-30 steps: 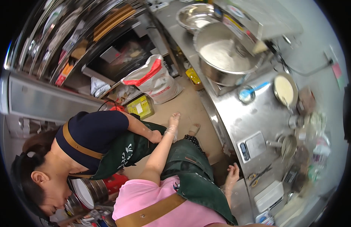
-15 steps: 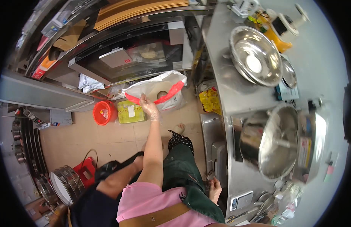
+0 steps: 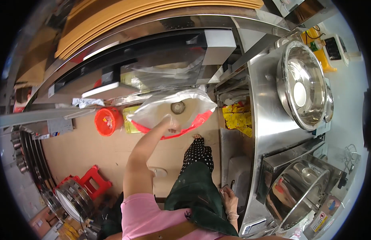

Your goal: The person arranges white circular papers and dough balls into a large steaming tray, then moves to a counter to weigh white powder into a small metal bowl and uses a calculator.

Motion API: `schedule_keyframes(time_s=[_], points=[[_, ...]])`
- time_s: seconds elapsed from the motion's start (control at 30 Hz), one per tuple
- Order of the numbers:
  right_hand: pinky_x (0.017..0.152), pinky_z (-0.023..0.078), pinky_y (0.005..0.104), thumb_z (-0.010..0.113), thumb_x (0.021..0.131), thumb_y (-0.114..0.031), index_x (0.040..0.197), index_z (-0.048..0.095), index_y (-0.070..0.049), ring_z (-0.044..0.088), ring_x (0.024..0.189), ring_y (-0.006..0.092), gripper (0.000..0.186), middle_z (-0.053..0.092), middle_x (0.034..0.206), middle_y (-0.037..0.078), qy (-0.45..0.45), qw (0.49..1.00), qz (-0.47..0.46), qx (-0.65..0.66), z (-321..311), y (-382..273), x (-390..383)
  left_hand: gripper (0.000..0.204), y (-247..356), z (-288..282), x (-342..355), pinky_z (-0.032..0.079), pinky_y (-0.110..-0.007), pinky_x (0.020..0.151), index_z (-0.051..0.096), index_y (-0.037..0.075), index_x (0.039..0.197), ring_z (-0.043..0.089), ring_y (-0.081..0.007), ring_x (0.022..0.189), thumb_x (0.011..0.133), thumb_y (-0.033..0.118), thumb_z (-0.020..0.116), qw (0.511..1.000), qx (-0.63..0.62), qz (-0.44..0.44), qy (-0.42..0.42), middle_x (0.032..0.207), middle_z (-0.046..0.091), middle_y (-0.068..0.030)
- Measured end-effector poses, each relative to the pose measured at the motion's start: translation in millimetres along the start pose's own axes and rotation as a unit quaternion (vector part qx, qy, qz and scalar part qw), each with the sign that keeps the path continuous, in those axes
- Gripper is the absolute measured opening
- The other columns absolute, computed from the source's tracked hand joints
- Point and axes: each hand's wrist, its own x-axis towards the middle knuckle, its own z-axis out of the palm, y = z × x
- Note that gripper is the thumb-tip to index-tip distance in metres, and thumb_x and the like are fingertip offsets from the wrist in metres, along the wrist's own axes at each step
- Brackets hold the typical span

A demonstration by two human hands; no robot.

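Bag (image 3: 199, 119), open and red-rimmed, at twelve o'clock. Left to right, we see a red bucket (image 3: 108, 121) at nine; the left hand (image 3: 172, 125) over the bag's mouth, its fingers spread or together we cannot tell; a round cup (image 3: 178, 107) inside; the right hand (image 3: 230, 201) at five, fingers curled; a shiny bowl (image 3: 303, 82) between two and three.

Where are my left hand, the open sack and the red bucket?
Left hand (image 3: 170, 124): head view, on the middle of the hand.
Open sack (image 3: 202, 117): head view, on the red band by its rim.
Red bucket (image 3: 100, 121): head view, on its left wall.
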Motion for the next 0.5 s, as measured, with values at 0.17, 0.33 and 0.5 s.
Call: schedule_keyframes(time_s=[0.17,0.33,0.5], points=[[0.074,0.052,0.0401,0.058,0.087,-0.016,0.112,0.060,-0.004,0.066,0.087,0.0334,0.028,0.067,0.093,0.020,0.060,0.997,-0.001,-0.045,35.3,60.8,17.5,0.033,-37.6,-38.2,124.8,0.051,-0.034,0.081,0.070,0.010,0.100,0.066,-0.0215,0.092,0.082,0.034,0.057,0.938,0.210,-0.070,0.266,0.104,0.068,-0.0088],[0.074,0.052,0.0395,0.059,0.086,-0.019,0.107,0.064,-0.002,0.066,0.085,0.0335,0.027,0.067,0.092,0.020,0.036,0.991,0.088,-0.090,77.4,103.0,11.8,0.031,-57.3,-61.6,196.8,0.051,-0.034,0.081,0.070,0.010,0.099,0.066,-0.0219,0.092,0.082,0.033,0.057,0.889,0.199,-0.117,0.396,0.104,0.068,-0.0088],[0.062,0.049,0.0402,0.056,0.087,-0.025,0.109,0.063,-0.012,0.064,0.072,0.0333,0.027,0.066,0.083,0.019,-0.028,0.984,0.103,-0.141,137.6,235.3,-14.6,0.030,-80.9,-52.8,246.9,0.052,-0.035,0.080,0.070,0.011,0.098,0.066,-0.0224,0.092,0.082,0.032,0.057,0.840,0.206,-0.159,0.476,0.103,0.068,-0.0089]])
